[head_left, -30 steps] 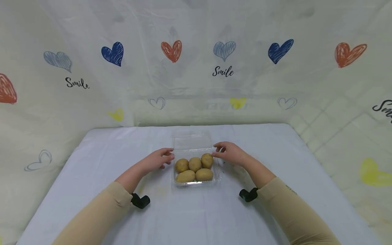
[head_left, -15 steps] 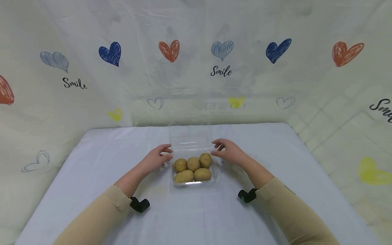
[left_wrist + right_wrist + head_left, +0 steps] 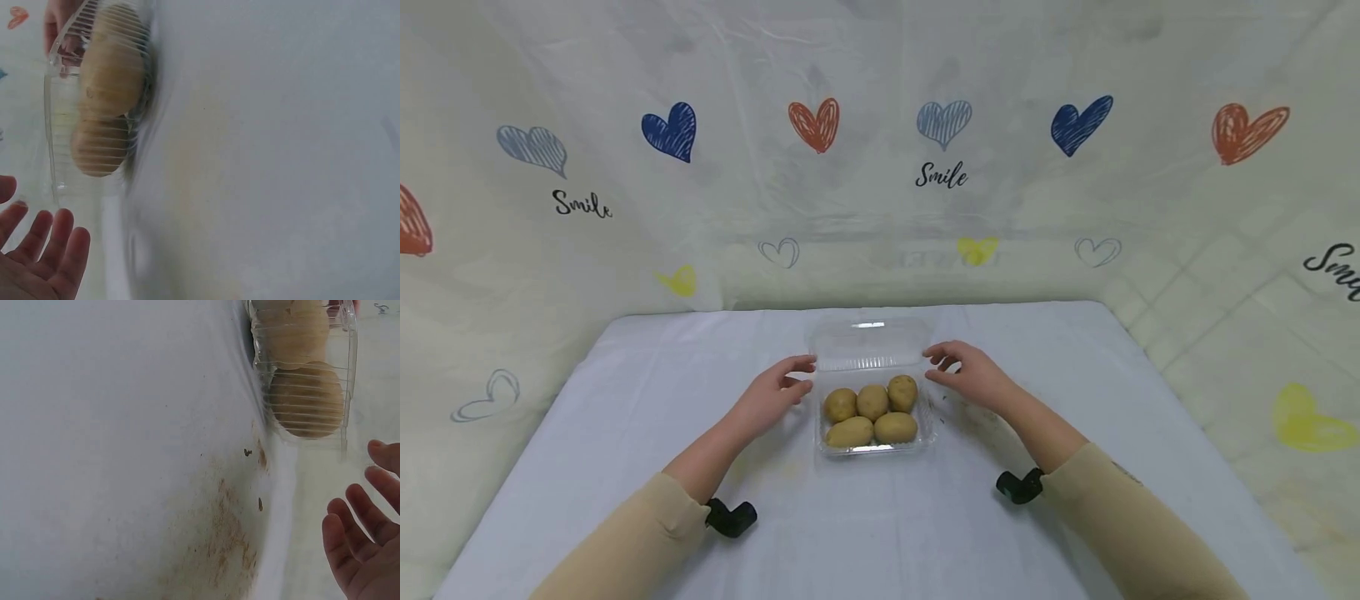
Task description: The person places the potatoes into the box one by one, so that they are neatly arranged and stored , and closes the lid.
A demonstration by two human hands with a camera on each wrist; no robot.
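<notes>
In the head view a clear plastic clamshell box (image 3: 876,451) stands mid-table with several potatoes (image 3: 872,402) in it. Its hinged lid (image 3: 871,343) leans back on the far side. My left hand (image 3: 769,398) is held just off the box's left side, fingers loosely extended and holding nothing. Just off the right side, near the lid's corner, is my right hand (image 3: 973,377), its fingers spread and slightly bent around nothing. Both wrist views show the ribbed side of the box, with a small gap to the left fingers (image 3: 59,234) and to the right fingers (image 3: 365,512).
A white cloth (image 3: 880,533) covers the table. Brown dirt marks (image 3: 225,537) and small crumbs lie on it right of the box. Behind the table's far edge hangs a pale sheet (image 3: 865,50) printed with hearts and "Smile".
The lid rose to stand tall half a second ago, and now leans back lower. My hands have drawn slightly outward from the box. The potatoes have stayed in place.
</notes>
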